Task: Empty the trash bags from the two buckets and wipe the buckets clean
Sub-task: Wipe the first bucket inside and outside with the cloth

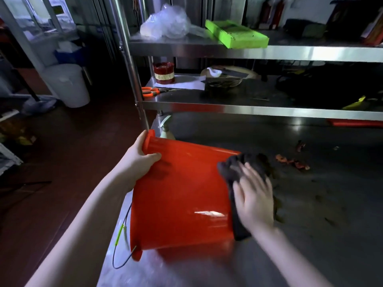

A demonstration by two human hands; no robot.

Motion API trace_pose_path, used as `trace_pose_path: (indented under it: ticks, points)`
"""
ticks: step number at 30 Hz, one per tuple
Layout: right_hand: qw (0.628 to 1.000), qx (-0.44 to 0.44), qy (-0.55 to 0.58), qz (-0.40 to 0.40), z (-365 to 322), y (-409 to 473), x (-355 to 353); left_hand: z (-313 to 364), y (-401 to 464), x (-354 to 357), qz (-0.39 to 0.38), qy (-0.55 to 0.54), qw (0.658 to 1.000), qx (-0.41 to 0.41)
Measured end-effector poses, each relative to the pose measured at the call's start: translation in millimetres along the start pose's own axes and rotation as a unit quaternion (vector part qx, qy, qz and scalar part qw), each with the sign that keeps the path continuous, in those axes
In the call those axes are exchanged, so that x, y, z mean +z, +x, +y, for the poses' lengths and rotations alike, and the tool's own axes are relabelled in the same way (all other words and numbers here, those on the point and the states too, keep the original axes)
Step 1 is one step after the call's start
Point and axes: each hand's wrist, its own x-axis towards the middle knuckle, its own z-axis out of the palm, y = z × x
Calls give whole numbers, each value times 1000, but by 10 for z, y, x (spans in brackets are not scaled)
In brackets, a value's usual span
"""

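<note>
Wiping step: red bucket on its side on steel table; left hand grips rim, right hand presses dark cloth flat-fingered on base end. Next, probably rotate bucket for unwiped wall.

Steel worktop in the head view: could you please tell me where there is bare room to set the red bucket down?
Bare steel worktop lies behind the red plastic bucket, under the lower shelf, and at the near right corner. Crowded: reddish scraps right of the dark cloth pressed by the right hand.
</note>
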Motion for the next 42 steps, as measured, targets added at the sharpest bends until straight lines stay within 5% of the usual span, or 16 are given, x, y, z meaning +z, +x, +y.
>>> trace_pose_path:
  ticks: [4,7,13,18,23,27,30,35,38,42]
  points:
    - [954,236,72,-168,275,975,27,-31,-51,42,14,-20,1000,3]
    - [935,242,86,-243,340,1192,110,-54,-77,57,33,-37,999,6]
    - [999,2,38,-23,86,-35,-74,-24,-36,40,34,-13,999,16]
    - [996,37,66,41,219,-116,-21,-313,-311,32,22,4,994,106]
    - [958,219,40,-179,244,1028,-3,-696,-677,47,14,2,987,158]
    - [933,171,-42,-313,-270,1507,87,-833,-752,40,25,5,986,166]
    - [960,51,-15,-274,-909,1380,190,-851,-791,63,30,-21,985,171]
    - [992,-102,41,-59,-1523,517,174,-845,-858,-8,-16,-139,981,132]
    - [990,-133,37,-35,-1500,15,102,-570,-506,-158,-67,-292,954,-14]
    - [980,-194,31,-17,-1453,-375,85,-112,-137,-109,-48,-199,977,-61]
